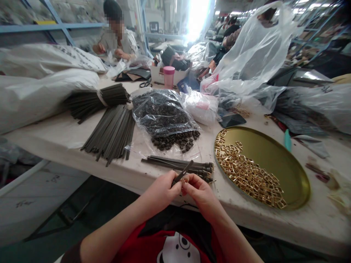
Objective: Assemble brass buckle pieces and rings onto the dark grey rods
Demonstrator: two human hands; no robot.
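My left hand [168, 186] pinches a dark, narrow strap [184, 171] that points up and to the right. Against it, my right hand [197, 188] has its fingers closed on a small gold buckle [185, 180] at the strap. Both hands meet over the table's front edge, and the fingers partly hide the buckle. Just behind them lies a row of straps [175, 163] with buckles at their right ends. A round gold tray [297, 175] to the right holds a heap of gold buckles [252, 175].
Loose dark straps [111, 131] and a tied bundle [101, 96] lie to the left. A clear bag [161, 109] spills small black loops [175, 140]. Farther back stand a pink-lidded cup [169, 78] and plastic bags [255, 54]. Another person [117, 36] sits across the table.
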